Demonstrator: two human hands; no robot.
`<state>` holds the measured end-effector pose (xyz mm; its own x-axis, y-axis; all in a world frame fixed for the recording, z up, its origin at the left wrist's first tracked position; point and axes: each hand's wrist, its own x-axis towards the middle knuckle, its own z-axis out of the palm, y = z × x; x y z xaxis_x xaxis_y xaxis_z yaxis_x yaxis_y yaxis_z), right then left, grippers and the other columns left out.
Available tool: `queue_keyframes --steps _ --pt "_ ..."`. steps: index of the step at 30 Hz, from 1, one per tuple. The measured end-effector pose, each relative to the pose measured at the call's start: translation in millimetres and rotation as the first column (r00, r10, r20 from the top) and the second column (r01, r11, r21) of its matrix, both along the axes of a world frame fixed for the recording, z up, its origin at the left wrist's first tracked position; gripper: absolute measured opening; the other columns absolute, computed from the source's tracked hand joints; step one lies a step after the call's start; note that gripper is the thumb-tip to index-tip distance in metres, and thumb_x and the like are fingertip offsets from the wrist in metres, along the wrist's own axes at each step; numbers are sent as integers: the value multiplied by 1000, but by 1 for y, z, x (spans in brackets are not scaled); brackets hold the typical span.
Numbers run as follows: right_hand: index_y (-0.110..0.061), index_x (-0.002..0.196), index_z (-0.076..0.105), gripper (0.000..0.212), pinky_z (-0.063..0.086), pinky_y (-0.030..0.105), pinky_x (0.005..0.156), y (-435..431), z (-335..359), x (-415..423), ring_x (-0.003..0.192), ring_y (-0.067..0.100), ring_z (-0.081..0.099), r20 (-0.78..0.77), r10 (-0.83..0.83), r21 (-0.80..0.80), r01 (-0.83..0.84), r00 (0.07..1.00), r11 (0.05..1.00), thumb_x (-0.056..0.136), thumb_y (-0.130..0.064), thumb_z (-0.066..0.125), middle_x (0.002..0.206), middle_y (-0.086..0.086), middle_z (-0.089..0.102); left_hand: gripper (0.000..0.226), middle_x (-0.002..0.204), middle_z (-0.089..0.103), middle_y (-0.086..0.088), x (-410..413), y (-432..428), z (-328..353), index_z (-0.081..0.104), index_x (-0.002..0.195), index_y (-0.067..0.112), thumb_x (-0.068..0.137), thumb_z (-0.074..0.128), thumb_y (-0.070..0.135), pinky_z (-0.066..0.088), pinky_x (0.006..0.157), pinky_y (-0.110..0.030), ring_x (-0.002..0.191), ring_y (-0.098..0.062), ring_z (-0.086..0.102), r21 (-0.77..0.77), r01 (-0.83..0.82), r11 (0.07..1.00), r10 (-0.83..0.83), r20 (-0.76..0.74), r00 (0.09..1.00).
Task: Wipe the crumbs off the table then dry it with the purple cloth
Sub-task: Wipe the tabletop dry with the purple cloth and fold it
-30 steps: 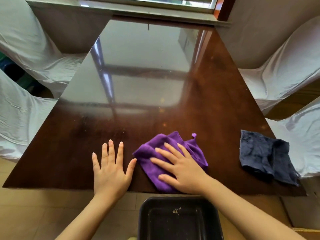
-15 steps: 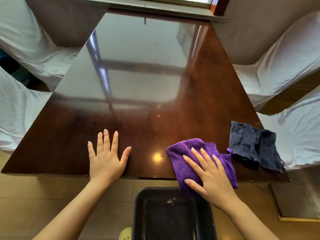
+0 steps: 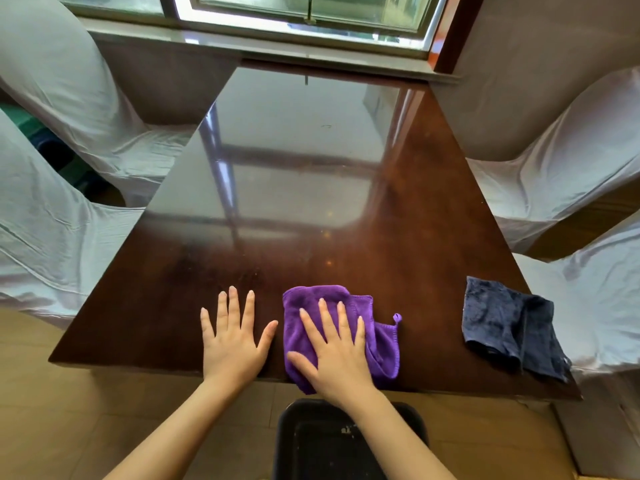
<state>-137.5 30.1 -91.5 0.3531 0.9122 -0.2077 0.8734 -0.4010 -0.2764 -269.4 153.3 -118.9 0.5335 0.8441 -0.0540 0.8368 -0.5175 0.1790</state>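
The purple cloth (image 3: 382, 336) lies folded on the glossy dark brown table (image 3: 398, 216), near its front edge. My right hand (image 3: 337, 355) presses flat on the cloth with fingers spread. My left hand (image 3: 233, 336) rests flat on the bare tabletop just left of the cloth, palm down, holding nothing. A crumpled dark blue cloth (image 3: 509, 327) sits at the table's front right corner, apart from both hands. No crumbs are clearly visible on the tabletop.
A black tray (image 3: 301, 441) holding a few crumbs stands below the table's front edge. White-covered chairs flank the table on the left (image 3: 52, 220) and right (image 3: 571, 174). A window (image 3: 304, 12) and sill lie beyond the far edge.
My right hand has slid the purple cloth back left from beside the blue cloth to the front centre, close to my left hand. My left hand has stayed flat on the table.
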Motion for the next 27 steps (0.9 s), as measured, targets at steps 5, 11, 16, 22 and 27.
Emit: queue_keyframes --steps 5,11,16,22,27 --pt "-43 140 -17 98 -13 46 115 -45 17 31 139 19 -27 25 119 -36 -118 993 992 72 -73 47 152 -6 -26 89 152 -11 -3 1 -8 19 -1 143 29 70 -3 80 -17 112 -43 142 -23 -14 -86 204 975 -189 157 969" --pt "-32 146 2 78 18 27 115 -59 26 45 145 16 1 23 128 -105 -125 991 987 89 -13 52 158 -3 -2 74 138 50 0 7 -60 19 51 129 27 67 53 67 33 108 -37 129 -18 45 64 677 734 -678 10 735" --pt "-34 141 31 53 28 26 111 -43 40 46 139 15 28 4 138 -129 -136 990 982 92 -26 52 152 -5 31 44 109 70 15 1 -40 29 70 98 33 56 79 41 50 89 -22 106 -3 62 127 681 721 -692 116 712" --pt "-33 115 60 27 47 28 86 28 62 14 103 16 61 -144 122 65 -113 982 991 90 -27 52 116 -7 67 23 86 76 3 -40 22 55 72 87 21 65 69 20 56 56 -23 74 -14 71 47 531 846 -526 235 817" --pt "-24 123 55 32 46 37 93 102 55 -40 115 25 56 -145 201 164 -177 969 970 92 -24 48 129 3 60 33 89 76 -5 -84 89 78 73 88 13 57 80 5 59 65 -33 83 -21 72 82 412 907 -419 104 902"
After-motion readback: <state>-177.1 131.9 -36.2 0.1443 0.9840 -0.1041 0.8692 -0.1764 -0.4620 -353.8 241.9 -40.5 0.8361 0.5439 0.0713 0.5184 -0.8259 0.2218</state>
